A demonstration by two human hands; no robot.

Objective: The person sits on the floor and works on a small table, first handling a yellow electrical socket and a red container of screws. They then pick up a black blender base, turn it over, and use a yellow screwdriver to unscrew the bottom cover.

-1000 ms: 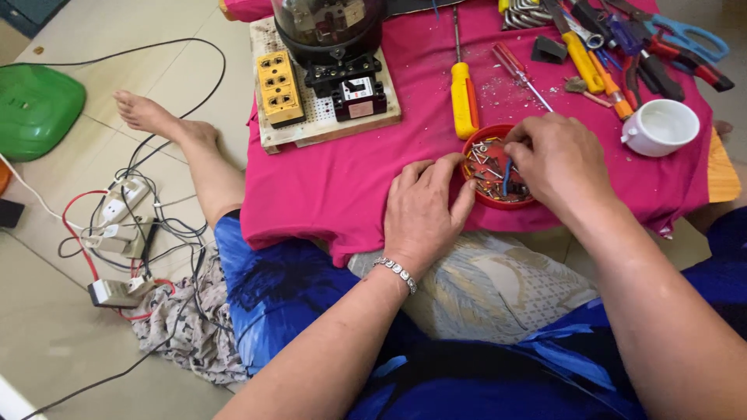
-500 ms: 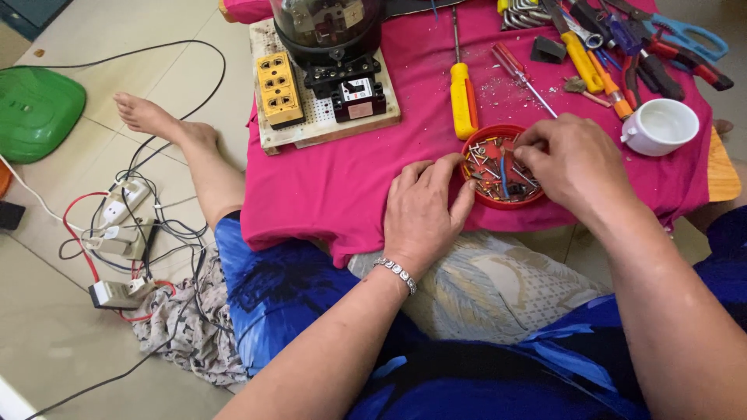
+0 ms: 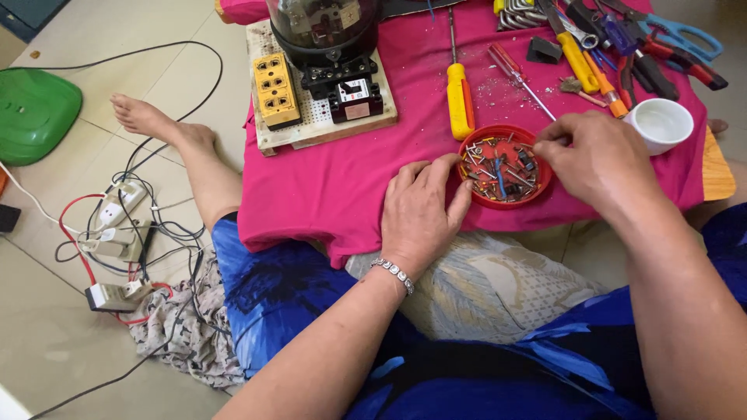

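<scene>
The red round dish (image 3: 504,166) sits a little right of the middle of the frame, on the pink cloth (image 3: 327,187) that covers the low table. The dish is full of small screws and other little metal parts; one blue piece lies among them.

The left hand (image 3: 420,214) lies flat on the cloth, palm down, just left of the dish. Its fingers are together and relaxed, and the fingertips (image 3: 459,198) touch the left rim of the dish. It holds nothing. A silver bracelet (image 3: 393,274) is around its wrist.

The right hand (image 3: 599,159) is over the right edge of the dish. Its fingers are curled close, and the thumb and first finger are pinched together above the upper right rim. I cannot tell if a small part is between them, because the fingers hide it.

Above the dish, a yellow screwdriver (image 3: 460,97) lies on the cloth, and a thinner red screwdriver (image 3: 520,79) lies just right of it. A white cup (image 3: 661,124) stands right of the right hand. Pliers and scissors with coloured handles (image 3: 646,47) fill the upper right corner. In the upper middle, a board with yellow sockets (image 3: 277,89) carries a dark meter with a clear cover (image 3: 323,31). At the left, on the floor, are a green lid (image 3: 35,113) and tangled wires (image 3: 117,233).
</scene>
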